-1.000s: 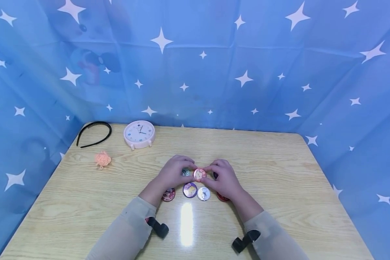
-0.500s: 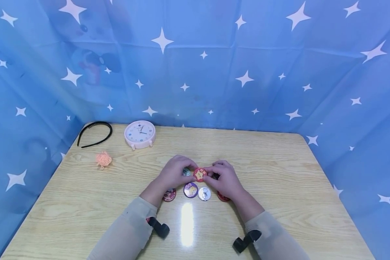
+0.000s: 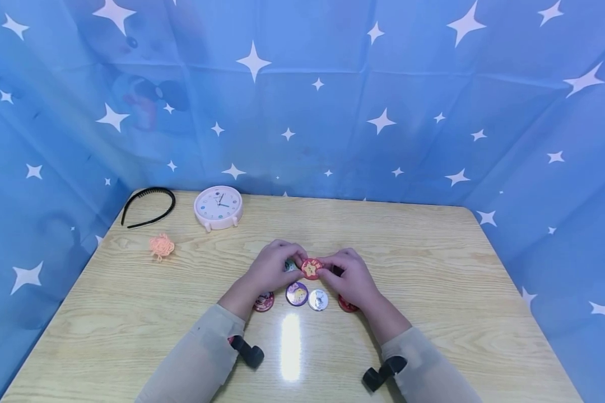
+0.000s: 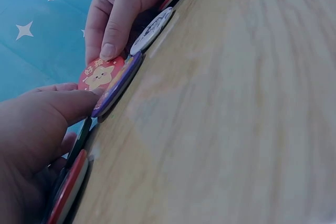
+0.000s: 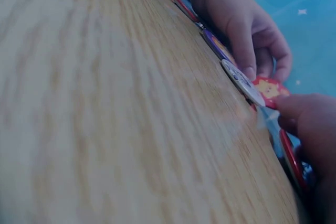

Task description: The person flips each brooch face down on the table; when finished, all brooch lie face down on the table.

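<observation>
A round red pin badge (image 3: 311,268) with a yellow star faces up between my hands, above the other badges. My left hand (image 3: 271,266) pinches its left edge with thumb and fingers, and my right hand (image 3: 350,275) pinches the right edge. Just below lie a purple-rimmed badge (image 3: 297,294) and a white badge (image 3: 318,300). A teal badge (image 3: 289,265) shows partly behind the left fingers. By the left wrist lies a dark red badge (image 3: 264,302), by the right one a red badge (image 3: 347,304); each is partly covered. In the left wrist view both thumbs press on the star badge (image 4: 98,75).
A pale pink clock (image 3: 219,208) lies at the table's back left, with a black headband (image 3: 148,208) beside it. In front of them sits a tangle of peach yarn (image 3: 161,246). A blue star-patterned curtain (image 3: 302,106) hangs behind the wooden table (image 3: 423,313).
A second ago the badge between the hands showed a pale figure; since half a second ago a yellow star on red shows there. The hands have barely moved.
</observation>
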`<action>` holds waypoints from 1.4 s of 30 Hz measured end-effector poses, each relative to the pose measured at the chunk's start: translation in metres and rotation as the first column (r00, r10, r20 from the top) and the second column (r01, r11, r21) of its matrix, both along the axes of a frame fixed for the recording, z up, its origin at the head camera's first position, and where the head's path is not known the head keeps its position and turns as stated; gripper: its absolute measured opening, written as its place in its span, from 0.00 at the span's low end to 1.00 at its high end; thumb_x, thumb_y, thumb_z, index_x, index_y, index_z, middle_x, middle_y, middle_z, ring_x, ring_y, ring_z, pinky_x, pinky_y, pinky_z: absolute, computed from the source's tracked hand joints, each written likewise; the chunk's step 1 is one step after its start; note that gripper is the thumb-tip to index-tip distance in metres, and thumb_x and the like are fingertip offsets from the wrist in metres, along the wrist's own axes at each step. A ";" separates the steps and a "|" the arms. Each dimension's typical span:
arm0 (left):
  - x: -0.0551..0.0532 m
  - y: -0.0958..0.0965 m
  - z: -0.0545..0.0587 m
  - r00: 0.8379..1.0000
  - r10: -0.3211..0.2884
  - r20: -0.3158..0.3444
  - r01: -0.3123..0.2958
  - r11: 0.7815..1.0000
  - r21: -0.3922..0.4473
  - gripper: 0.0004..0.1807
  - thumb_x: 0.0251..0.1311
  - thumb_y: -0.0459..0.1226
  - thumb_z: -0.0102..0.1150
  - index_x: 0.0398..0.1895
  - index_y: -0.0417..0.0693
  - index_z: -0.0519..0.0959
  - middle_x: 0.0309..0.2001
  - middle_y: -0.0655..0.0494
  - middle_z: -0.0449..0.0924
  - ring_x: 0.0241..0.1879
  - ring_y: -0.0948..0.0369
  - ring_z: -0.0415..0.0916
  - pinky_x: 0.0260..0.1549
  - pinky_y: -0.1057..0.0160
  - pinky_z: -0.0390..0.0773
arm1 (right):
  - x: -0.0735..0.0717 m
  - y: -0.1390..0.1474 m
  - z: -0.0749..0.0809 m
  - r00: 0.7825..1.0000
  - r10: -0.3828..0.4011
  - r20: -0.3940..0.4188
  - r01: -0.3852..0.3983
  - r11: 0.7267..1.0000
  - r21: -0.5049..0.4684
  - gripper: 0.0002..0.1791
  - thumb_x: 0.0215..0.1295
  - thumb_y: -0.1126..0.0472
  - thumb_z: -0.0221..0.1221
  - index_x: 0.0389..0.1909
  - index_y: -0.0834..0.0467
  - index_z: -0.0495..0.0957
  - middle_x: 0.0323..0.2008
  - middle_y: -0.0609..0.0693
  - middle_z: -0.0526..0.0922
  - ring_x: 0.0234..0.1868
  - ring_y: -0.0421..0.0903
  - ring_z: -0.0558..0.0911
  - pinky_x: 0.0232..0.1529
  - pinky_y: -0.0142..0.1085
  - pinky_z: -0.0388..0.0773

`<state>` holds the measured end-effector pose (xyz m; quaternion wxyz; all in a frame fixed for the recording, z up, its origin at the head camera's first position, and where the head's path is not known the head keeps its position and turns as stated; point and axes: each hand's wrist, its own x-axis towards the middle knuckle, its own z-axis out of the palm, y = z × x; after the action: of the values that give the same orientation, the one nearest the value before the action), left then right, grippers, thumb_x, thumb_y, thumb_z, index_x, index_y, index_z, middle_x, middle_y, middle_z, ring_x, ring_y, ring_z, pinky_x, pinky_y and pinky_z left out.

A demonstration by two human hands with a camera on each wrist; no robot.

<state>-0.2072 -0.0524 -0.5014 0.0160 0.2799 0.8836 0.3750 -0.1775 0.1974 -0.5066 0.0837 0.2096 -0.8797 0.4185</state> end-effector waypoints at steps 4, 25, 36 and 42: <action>0.001 0.000 0.000 1.000 0.016 0.016 -0.017 1.000 0.015 0.16 0.59 0.40 0.80 0.47 0.62 0.84 0.39 0.72 0.82 0.59 0.59 0.74 0.59 0.50 0.72 | 0.000 0.000 0.001 1.000 -0.004 0.002 0.004 1.000 -0.014 0.12 0.63 0.60 0.77 0.48 0.49 0.93 0.40 0.37 0.89 0.47 0.44 0.77 0.49 0.44 0.76; 0.001 0.001 0.000 0.999 -0.003 -0.042 0.005 1.000 0.029 0.09 0.63 0.40 0.77 0.41 0.63 0.84 0.38 0.72 0.83 0.51 0.62 0.75 0.59 0.50 0.70 | 0.001 0.000 0.003 0.995 -0.062 0.083 0.066 0.997 -0.046 0.06 0.66 0.61 0.75 0.42 0.49 0.91 0.40 0.39 0.87 0.51 0.44 0.77 0.54 0.46 0.76; 0.002 0.000 0.001 0.997 -0.018 -0.069 0.021 0.999 0.038 0.05 0.62 0.39 0.77 0.38 0.59 0.89 0.41 0.68 0.87 0.53 0.60 0.78 0.62 0.49 0.72 | 0.001 -0.001 0.001 0.997 -0.042 0.058 0.044 0.998 -0.036 0.06 0.67 0.62 0.74 0.41 0.48 0.91 0.40 0.39 0.87 0.52 0.46 0.78 0.56 0.47 0.76; 0.001 0.001 0.001 0.996 -0.020 -0.088 0.024 0.999 0.043 0.05 0.62 0.39 0.77 0.38 0.59 0.89 0.40 0.69 0.87 0.52 0.60 0.79 0.61 0.49 0.73 | 0.001 -0.001 0.002 0.997 -0.049 0.062 0.051 0.998 -0.025 0.06 0.67 0.62 0.74 0.42 0.49 0.90 0.42 0.40 0.88 0.53 0.46 0.79 0.57 0.48 0.76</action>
<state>-0.2062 -0.0516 -0.5008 -0.0248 0.3062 0.8717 0.3817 -0.1761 0.1960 -0.5049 0.0697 0.1733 -0.8813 0.4341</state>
